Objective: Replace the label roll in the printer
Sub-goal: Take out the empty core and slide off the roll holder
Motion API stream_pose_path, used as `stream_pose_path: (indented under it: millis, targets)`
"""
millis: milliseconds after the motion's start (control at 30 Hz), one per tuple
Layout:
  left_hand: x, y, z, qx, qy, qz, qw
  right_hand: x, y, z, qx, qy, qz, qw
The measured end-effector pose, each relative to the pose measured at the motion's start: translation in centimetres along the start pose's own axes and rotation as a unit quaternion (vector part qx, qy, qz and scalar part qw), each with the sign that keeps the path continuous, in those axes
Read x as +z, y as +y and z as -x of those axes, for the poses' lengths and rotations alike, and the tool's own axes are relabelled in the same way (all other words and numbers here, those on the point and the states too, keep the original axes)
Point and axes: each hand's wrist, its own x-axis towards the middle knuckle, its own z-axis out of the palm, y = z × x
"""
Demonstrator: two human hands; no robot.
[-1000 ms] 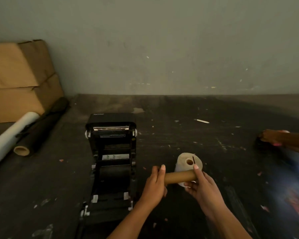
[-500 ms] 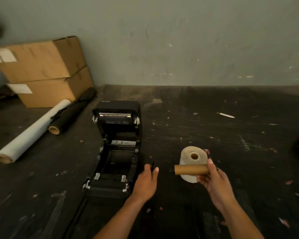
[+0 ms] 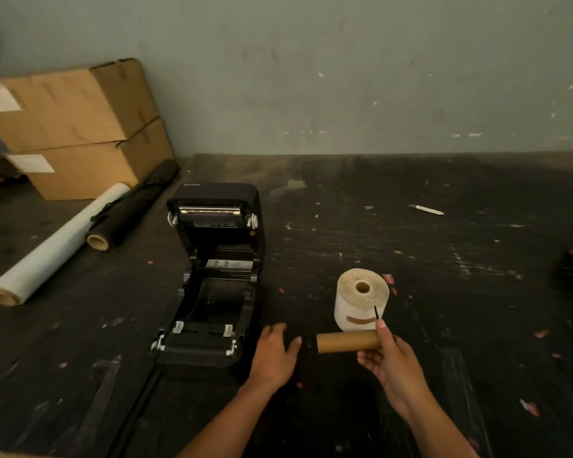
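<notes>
The right hand (image 3: 389,358) is held up a little over the dark table (image 3: 444,259). Its fingers and thumb curl round one end of a brown cardboard tube (image 3: 346,342). The tube lies sideways, pointing left. A small black part (image 3: 311,343) shows at its left end.

The left hand (image 3: 273,353) is just left of the tube and does not touch it. Its fingers are loose and a bit spread, and it holds nothing. It is close to the front right corner of the printer (image 3: 212,276).

The printer is black and its lid (image 3: 216,214) stands open, tipped back. The hollow inside, where a roll goes, has no roll in it. Two small white clips sit near its front edge.

The new label roll (image 3: 361,299) stands on its end on the table, just behind the tube and to the right of the printer. It is white with a round hole on top.

Far left, two cardboard boxes (image 3: 76,127) are stacked by the wall (image 3: 344,77). A long white roll (image 3: 57,249) and a black roll (image 3: 133,206) lie side by side in front of them.
</notes>
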Motion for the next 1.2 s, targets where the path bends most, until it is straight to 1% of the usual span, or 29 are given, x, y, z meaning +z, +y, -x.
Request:
stream_pose_path:
  millis: [33, 67, 100, 133, 167, 200, 233, 300, 433, 500, 667, 833, 900, 1000, 1100, 1200]
  targets:
    - [-0.6, 0.6, 0.2, 0.003, 0.015, 0.037, 0.999, 0.1, -0.1, 0.0, -0.001, -0.004, -0.004, 1.0]
    - [-1.2, 1.3, 0.5, -0.002, 0.013, 0.088, 0.996, 0.4, -0.2, -0.1, -0.002, -0.009, -0.007, 1.0]
    - [-1.8, 2.2, 1.0, -0.017, -0.01, 0.152, 0.988, 0.6, -0.3, -0.1, -0.005, -0.014, -0.008, 1.0]
    - [-2.4, 3.0, 1.5, -0.037, -0.049, 0.226, 0.972, 0.9, -0.4, -0.1, -0.008, -0.022, -0.008, 1.0]
    - [-2.8, 3.9, 2.0, -0.062, -0.097, 0.296, 0.948, 1.2, -0.5, -0.1, -0.012, -0.03, -0.006, 0.999]
    - [-3.2, 4.6, 2.4, -0.082, -0.14, 0.344, 0.925, 1.5, -0.6, -0.1, -0.017, -0.038, -0.002, 0.999]
    - [-3.4, 5.1, 2.8, -0.087, -0.168, 0.363, 0.912, 1.7, -0.6, -0.1, -0.024, -0.043, 0.002, 0.999]
    - [-3.5, 5.4, 2.9, -0.073, -0.176, 0.369, 0.91, 2.1, -0.6, -0.1, -0.044, -0.05, 0.021, 0.998]
    - [-3.5, 5.0, 2.6, -0.063, -0.147, 0.358, 0.92, 2.6, -0.8, -0.2, -0.072, -0.057, 0.049, 0.995]
    - [-3.4, 4.9, 2.5, -0.064, -0.134, 0.369, 0.918, 2.8, -1.0, -0.2, -0.085, -0.057, 0.062, 0.993]
    - [-3.2, 5.2, 2.5, -0.059, -0.11, 0.368, 0.921, 2.6, -1.8, -0.3, -0.126, -0.028, 0.115, 0.985]
    - [-3.1, 5.6, 2.6, -0.062, -0.114, 0.375, 0.918, 2.6, -1.8, -0.4, -0.137, -0.016, 0.169, 0.976]
    - [-3.1, 5.8, 2.6, -0.064, -0.116, 0.377, 0.917, 2.7, -1.6, -0.4, -0.145, -0.015, 0.165, 0.975]
    - [-3.2, 5.9, 2.5, -0.037, -0.121, 0.366, 0.922, 2.4, -1.4, -0.4, -0.159, 0.002, 0.144, 0.977]
    - [-3.4, 5.7, 2.3, -0.019, -0.135, 0.347, 0.928, 1.7, -1.2, -0.5, -0.142, 0.026, 0.113, 0.983]
    - [-3.8, 4.7, 2.2, -0.039, -0.107, 0.362, 0.925, 0.1, -1.4, -0.8, -0.139, 0.074, 0.096, 0.983]
